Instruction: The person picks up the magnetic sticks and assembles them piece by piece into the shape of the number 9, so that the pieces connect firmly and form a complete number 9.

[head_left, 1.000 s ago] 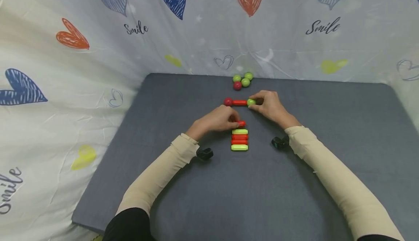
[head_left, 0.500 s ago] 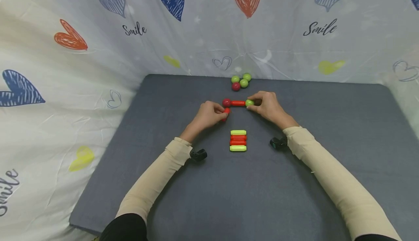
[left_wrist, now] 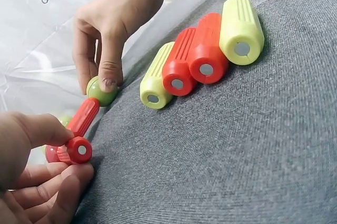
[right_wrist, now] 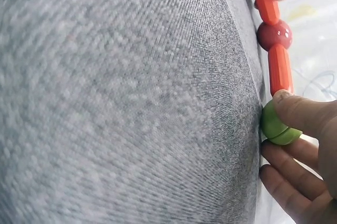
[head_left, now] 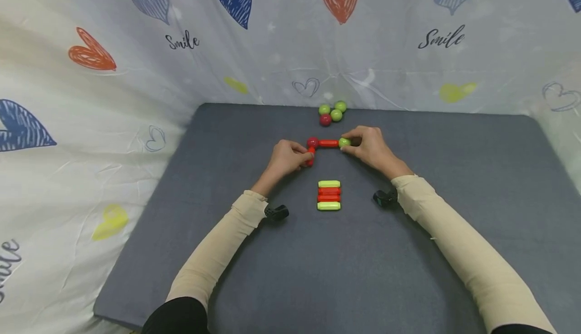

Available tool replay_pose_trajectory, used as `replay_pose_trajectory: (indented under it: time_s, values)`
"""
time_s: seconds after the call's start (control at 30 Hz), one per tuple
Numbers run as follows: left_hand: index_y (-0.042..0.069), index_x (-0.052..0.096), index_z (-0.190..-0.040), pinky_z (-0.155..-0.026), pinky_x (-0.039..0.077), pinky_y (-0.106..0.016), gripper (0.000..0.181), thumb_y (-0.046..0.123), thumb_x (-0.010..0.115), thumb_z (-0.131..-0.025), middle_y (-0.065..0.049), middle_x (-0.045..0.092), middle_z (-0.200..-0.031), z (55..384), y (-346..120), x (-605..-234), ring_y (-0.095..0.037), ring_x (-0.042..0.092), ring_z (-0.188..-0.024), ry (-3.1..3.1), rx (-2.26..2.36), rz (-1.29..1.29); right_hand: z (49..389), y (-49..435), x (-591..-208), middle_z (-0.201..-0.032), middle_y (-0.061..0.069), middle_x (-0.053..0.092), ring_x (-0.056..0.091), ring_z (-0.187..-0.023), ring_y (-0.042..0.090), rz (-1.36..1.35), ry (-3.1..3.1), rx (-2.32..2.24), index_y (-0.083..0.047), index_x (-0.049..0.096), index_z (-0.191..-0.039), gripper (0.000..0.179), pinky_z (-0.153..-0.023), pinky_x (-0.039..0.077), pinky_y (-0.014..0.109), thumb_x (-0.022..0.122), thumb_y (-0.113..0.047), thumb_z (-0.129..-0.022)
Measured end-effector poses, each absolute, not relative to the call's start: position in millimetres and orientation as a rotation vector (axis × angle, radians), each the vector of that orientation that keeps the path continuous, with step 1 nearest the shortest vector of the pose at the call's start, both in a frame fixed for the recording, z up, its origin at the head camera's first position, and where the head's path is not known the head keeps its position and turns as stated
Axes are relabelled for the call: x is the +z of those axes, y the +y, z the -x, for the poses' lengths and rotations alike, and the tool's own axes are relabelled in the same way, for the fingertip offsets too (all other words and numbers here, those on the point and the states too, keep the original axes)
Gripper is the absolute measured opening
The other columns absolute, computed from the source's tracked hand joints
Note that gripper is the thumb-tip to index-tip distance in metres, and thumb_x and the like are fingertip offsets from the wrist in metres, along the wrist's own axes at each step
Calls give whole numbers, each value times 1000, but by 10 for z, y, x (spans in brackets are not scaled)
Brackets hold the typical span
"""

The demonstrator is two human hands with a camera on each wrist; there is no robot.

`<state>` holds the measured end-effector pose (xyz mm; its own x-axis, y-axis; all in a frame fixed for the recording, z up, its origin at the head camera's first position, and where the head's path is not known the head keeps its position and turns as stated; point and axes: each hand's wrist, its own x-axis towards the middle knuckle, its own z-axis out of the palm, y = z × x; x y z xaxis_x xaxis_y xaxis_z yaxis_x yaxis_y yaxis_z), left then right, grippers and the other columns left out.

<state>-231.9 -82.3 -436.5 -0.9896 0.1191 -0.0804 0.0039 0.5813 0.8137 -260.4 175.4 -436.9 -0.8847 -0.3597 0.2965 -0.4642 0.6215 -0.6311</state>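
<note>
My left hand point(head_left: 287, 158) pinches a red magnetic rod point(left_wrist: 79, 150) between thumb and fingers. Its far end touches a red ball point(head_left: 312, 143), and the rod points toward me. From that same ball a second red rod point(head_left: 329, 143) runs right to a green ball point(head_left: 344, 143). Thumb and fingers of my right hand point(head_left: 369, 145) pinch that green ball. In the right wrist view the rod, red ball point(right_wrist: 275, 35), second rod point(right_wrist: 280, 69) and green ball point(right_wrist: 279, 124) form one joined chain.
Nearer me, two red rods point(head_left: 329, 191) lie side by side between two yellow-green rods point(head_left: 329, 206). Behind the chain, several green balls point(head_left: 336, 115) and one red ball point(head_left: 325, 119) cluster near the grey table's point(head_left: 254, 283) back edge. A printed curtain point(head_left: 281, 31) hangs behind.
My left hand has lifted a red rod off the row, carried it away from me and left, and set its end against the red ball. The right hand stays on the green ball.
</note>
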Motion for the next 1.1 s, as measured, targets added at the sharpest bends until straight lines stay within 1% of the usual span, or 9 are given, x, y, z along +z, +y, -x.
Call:
replay_pose_trajectory:
  time_s: [0.3, 0.73, 0.97, 1.1]
  values:
    - [5, 77, -90, -57, 57, -30, 19, 24, 81, -87, -2, 73, -73, 2334, -806, -4379, -17, 70, -62, 2574, 1508, -82, 2610, 1755, -4352, -98, 13, 72, 69, -83, 25, -680, -2711, 1086, -1, 77, -107, 31, -74, 56, 42, 87, -9, -79]
    - [3, 77, -90, -58, 57, -31, 18, 20, 81, -86, -4, 73, -74, 2324, -834, -4422, -18, 71, -65, 2510, 1594, -61, 2604, 1728, -4394, -99, 14, 72, 69, -84, 26, -664, -2709, 1066, -1, 77, -109, 32, -75, 56, 43, 86, -11, -80]
    - [4, 77, -89, -57, 57, -30, 18, 21, 81, -86, -4, 73, -73, 2309, -873, -4495, -18, 70, -62, 2505, 1637, -43, 2610, 1683, -4414, -98, 13, 72, 69, -83, 26, -658, -2737, 1052, -2, 78, -108, 30, -72, 56, 42, 86, -12, -81]
    - [5, 77, -89, -57, 56, -30, 20, 24, 81, -86, -4, 73, -74, 2346, -878, -4474, -19, 69, -61, 2518, 1632, -69, 2644, 1684, -4367, -101, 13, 73, 70, -84, 26, -642, -2769, 1043, -3, 77, -110, 30, -74, 57, 42, 85, -13, -82]
